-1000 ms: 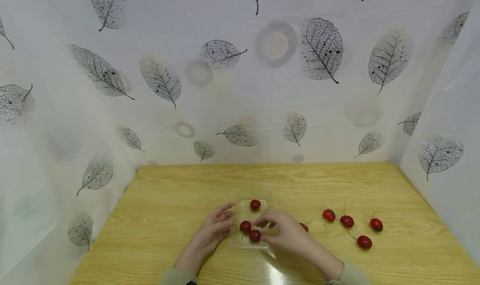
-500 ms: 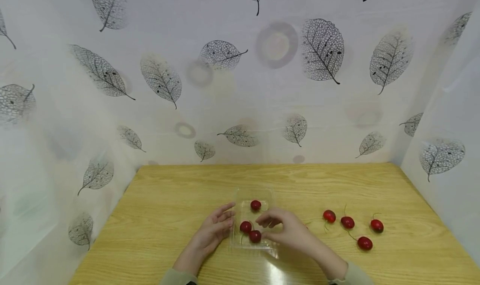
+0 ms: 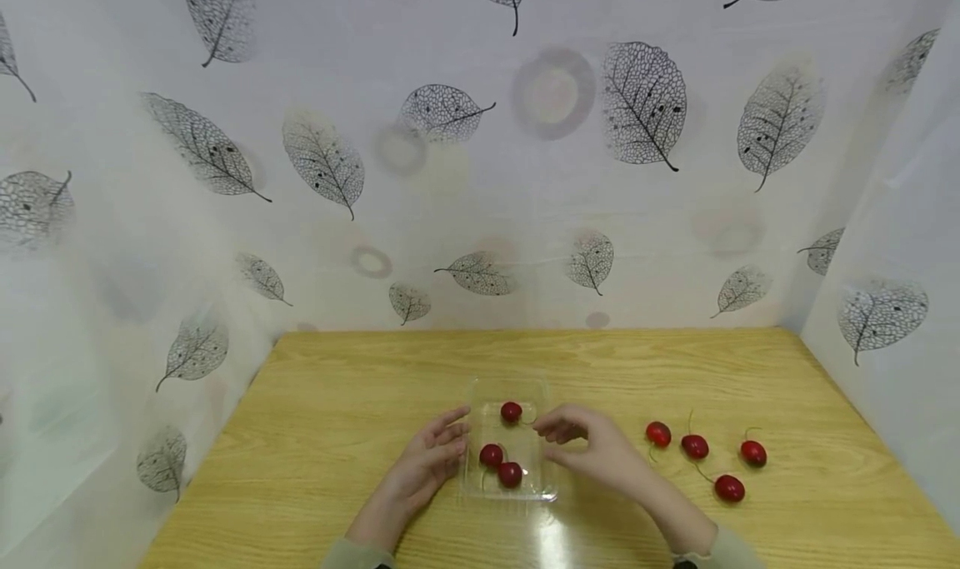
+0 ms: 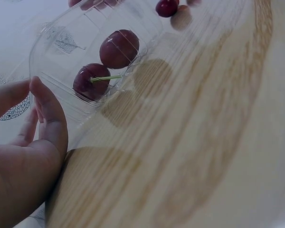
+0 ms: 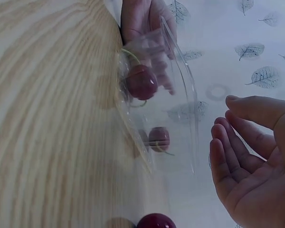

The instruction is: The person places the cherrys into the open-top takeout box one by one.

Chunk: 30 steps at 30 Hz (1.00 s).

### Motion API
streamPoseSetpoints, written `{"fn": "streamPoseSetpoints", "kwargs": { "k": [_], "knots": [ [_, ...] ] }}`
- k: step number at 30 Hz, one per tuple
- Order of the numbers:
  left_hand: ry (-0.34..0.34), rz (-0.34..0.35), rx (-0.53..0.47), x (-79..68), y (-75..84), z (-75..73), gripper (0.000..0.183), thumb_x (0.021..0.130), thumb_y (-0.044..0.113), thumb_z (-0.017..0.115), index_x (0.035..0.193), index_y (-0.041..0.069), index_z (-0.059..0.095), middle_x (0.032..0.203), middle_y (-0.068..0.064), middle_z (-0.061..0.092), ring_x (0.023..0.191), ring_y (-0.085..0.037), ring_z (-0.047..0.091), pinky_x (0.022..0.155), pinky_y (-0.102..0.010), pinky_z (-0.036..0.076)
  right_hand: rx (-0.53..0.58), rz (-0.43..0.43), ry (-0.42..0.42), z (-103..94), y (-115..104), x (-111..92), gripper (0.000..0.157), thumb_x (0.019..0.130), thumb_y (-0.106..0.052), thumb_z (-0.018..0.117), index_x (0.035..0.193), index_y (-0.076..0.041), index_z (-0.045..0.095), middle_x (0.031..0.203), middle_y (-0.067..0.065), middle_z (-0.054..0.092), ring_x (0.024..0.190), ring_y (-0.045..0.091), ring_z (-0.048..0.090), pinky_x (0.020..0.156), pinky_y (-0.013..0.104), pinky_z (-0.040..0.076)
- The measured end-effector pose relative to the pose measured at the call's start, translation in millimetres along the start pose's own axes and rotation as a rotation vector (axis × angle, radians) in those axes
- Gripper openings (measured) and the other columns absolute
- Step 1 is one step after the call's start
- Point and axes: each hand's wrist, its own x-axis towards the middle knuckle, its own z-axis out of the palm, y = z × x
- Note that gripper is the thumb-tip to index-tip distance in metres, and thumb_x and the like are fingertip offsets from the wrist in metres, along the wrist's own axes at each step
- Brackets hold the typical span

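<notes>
A clear plastic box (image 3: 480, 490) stands at the middle of the table. Three red cherries lie in it: a cherry (image 3: 511, 412) toward the back, and a touching pair of cherries (image 3: 510, 474) near the front. Along the box's left wall, my left hand (image 3: 422, 462) rests with lightly bent fingers; in the left wrist view its fingertips (image 4: 38, 85) meet the box's edge. My right hand (image 3: 594, 446) hovers just off the box's right side, fingers loosely bent and thumb apart. Nothing shows between its fingers in the right wrist view.
Several loose cherries with stems, among them one cherry (image 3: 729, 488), lie to the right on the wooden table (image 3: 360, 369). Another cherry (image 5: 156, 222) shows at the bottom of the right wrist view. Leaf-patterned sheeting (image 3: 480, 186) encloses the back and sides.
My right hand has drawn back to the right, out of the box and away from the front pair of cherries. My left hand and the cherries in the box have stayed put.
</notes>
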Motion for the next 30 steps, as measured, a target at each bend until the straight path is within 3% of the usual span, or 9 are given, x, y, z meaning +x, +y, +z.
{"fn": "streamPoseSetpoints", "kwargs": {
  "k": [7,17,23,30],
  "knots": [
    [-0.004,-0.002,-0.006,-1.1,1.5,0.5,0.068,0.104,0.001,0.061,0.163,-0.001,0.029,0.128,0.001,0.055,0.098,-0.002,0.060,0.087,-0.017,0.054,0.003,-0.006,0.050,-14.8,-0.9,-2.3,0.030,0.090,-0.002,0.080,0.119,-0.002,0.073,0.113,0.018,0.076,0.096,0.025,0.072,0.089,0.027,0.061],
    [-0.001,0.000,-0.007,-1.7,2.7,1.3,0.068,0.103,0.001,0.061,0.163,-0.002,0.029,0.126,0.002,0.056,0.099,-0.003,0.060,0.086,-0.017,0.054,-0.008,0.053,0.121,-33.3,-0.3,-11.5,0.025,0.094,-0.004,0.078,0.119,-0.001,0.074,0.114,0.019,0.075,0.097,0.007,0.069,0.087,0.028,0.061],
    [-0.008,0.001,-0.017,-0.7,2.1,1.1,0.067,0.104,0.000,0.061,0.163,-0.001,0.029,0.125,0.003,0.057,0.097,-0.002,0.061,0.086,-0.017,0.054,-0.027,0.104,0.140,-48.5,3.5,-18.9,0.026,0.095,-0.003,0.077,0.121,-0.001,0.073,0.115,0.019,0.075,0.098,0.010,0.070,0.088,0.027,0.060],
    [-0.004,0.000,-0.023,-0.1,1.3,1.3,0.063,0.103,-0.001,0.060,0.161,0.002,0.035,0.124,0.004,0.059,0.096,-0.001,0.062,0.085,-0.017,0.055,-0.070,0.091,0.202,-63.4,10.6,-28.2,0.027,0.094,-0.003,0.078,0.120,0.000,0.073,0.114,0.021,0.075,0.093,-0.003,0.067,0.082,0.024,0.060]
  ]
}}
